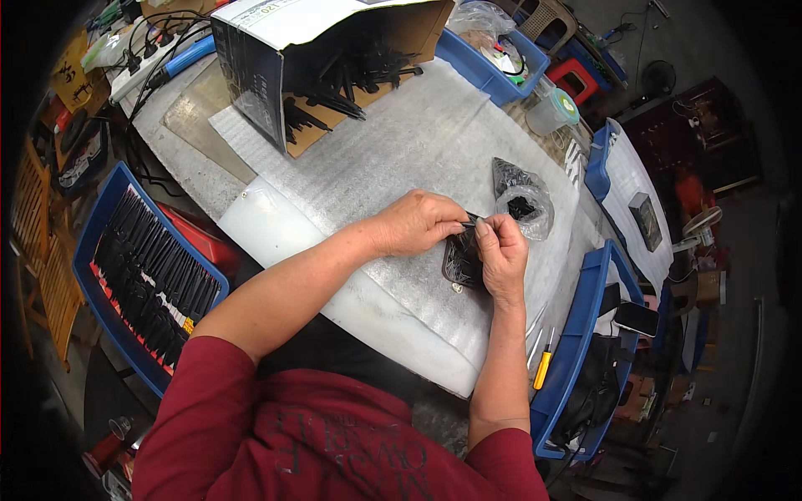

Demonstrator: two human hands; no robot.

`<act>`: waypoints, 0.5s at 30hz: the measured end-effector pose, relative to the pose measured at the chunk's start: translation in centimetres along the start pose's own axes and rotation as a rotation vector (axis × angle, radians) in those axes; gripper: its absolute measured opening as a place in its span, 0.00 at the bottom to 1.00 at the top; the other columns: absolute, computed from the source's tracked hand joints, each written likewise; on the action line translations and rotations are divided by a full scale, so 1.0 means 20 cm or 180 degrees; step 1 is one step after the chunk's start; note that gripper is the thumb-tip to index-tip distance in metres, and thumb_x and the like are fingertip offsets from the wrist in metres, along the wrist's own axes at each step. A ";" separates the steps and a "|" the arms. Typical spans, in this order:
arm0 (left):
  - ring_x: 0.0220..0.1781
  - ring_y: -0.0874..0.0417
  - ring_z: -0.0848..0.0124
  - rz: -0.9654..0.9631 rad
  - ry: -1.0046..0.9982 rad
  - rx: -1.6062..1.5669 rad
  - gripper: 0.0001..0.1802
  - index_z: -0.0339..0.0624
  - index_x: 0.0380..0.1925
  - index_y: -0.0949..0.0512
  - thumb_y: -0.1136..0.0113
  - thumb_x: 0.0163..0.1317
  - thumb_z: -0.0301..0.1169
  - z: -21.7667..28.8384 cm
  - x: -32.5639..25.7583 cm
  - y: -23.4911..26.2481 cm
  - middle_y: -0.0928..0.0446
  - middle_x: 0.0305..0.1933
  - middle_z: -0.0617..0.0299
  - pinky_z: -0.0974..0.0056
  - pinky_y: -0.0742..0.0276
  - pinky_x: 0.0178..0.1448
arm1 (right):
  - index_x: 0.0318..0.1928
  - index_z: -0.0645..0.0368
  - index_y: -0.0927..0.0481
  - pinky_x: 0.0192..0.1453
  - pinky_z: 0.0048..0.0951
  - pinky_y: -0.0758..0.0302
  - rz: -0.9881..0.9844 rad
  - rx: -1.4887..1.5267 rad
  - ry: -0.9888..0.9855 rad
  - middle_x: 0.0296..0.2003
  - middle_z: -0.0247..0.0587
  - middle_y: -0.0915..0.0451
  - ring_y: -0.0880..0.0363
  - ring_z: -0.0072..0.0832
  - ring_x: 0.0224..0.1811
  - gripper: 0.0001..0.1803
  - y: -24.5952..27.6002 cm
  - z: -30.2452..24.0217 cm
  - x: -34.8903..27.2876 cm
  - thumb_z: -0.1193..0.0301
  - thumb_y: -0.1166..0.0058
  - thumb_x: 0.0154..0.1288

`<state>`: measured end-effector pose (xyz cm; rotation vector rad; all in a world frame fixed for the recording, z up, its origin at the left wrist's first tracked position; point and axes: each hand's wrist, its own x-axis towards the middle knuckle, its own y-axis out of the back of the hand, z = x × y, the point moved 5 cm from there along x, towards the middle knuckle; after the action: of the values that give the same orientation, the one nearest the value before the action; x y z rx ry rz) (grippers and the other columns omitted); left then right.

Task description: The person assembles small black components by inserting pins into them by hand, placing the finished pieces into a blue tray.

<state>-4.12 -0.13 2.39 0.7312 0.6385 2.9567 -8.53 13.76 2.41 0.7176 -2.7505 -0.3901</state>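
My left hand (422, 221) and my right hand (504, 252) meet over the sheet-covered table. Their fingertips pinch a small, thin black piece (472, 219) between them; my fingers cover most of it, so its kind does not show. Just below lies a small dark tray (452, 271) with thin, shiny slivers in it, partly hidden by my right hand. Beyond my right hand, a clear plastic bag (541, 224) lies open with small black parts inside. At the far side a cardboard box (251, 83) lies on its side, its open end showing many slender black pieces (347, 79).
On the left stands a blue crate (224, 292) packed with black pieces in rows. A blue bin (547, 417) with a phone (637, 319) is at the right, beside a yellow-handled screwdriver (543, 369). Farther back are another blue bin (476, 65) and a lidded plastic tub (551, 113).
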 end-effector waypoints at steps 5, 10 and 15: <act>0.29 0.22 0.63 0.0052 -0.0003 -0.0092 0.08 0.35 0.30 0.24 0.45 0.52 0.27 -0.01 0.00 0.00 0.23 0.27 0.55 0.64 0.28 0.34 | 0.30 0.64 0.29 0.28 0.14 0.37 0.0054 0.0602 0.0004 0.22 0.27 0.30 0.36 0.12 0.24 0.05 -0.01 -0.03 0.00 0.75 0.49 0.58; 0.29 0.21 0.62 -0.0097 0.0182 -0.0354 0.08 0.35 0.29 0.23 0.45 0.51 0.28 -0.02 0.00 -0.01 0.23 0.26 0.53 0.63 0.28 0.35 | 0.32 0.64 0.28 0.30 0.13 0.35 0.0019 0.0669 0.0123 0.24 0.27 0.29 0.33 0.12 0.26 0.04 -0.01 -0.04 0.00 0.76 0.49 0.57; 0.29 0.21 0.64 -0.0129 0.0196 -0.0283 0.07 0.36 0.29 0.23 0.45 0.51 0.28 -0.02 -0.01 -0.01 0.23 0.26 0.54 0.64 0.28 0.34 | 0.29 0.64 0.28 0.27 0.17 0.33 -0.0037 -0.0127 0.0295 0.22 0.31 0.27 0.32 0.15 0.23 0.06 -0.02 -0.05 -0.01 0.74 0.47 0.56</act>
<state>-4.14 -0.22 1.87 0.6149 0.5147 2.9586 -7.94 13.37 3.11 0.7235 -2.6456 -0.4027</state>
